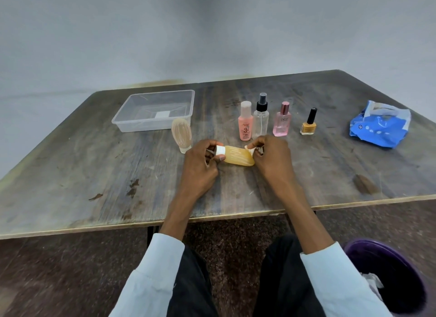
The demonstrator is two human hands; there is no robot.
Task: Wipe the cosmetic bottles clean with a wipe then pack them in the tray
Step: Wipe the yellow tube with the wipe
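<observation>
- Holding: your left hand (200,161) grips the white cap end of an amber ribbed bottle (238,155), which lies on its side just above the wooden table (94,175); that grip likely steadies it and lets you turn it.
- Your right hand (271,157) is curled at the bottle's base, pinching a pale scrap that looks like the wipe (251,149); most of it is hidden by your fingers, so how it wraps the base cannot be told.
- A second ribbed bottle (181,133), paler, stands cap-down just left of your hands and near the tray, apart from the row; whether it is already wiped cannot be told.
- Clear plastic tray (132,125), far left, holds no bottle yet; packing has not begun.
- Four items stand upright in a row beyond your hands, probably queued for wiping: a peach bottle with pink cap (245,122), a clear spray bottle with black pump (261,118), a pink perfume bottle (282,121), and a yellow nail polish with black cap (308,123).
- Blue wipes packet (379,125), far right, flap open, within reach for a fresh sheet.
- Purple bin (387,276), on the floor by your right knee, holds something white, perhaps used wipes.
</observation>
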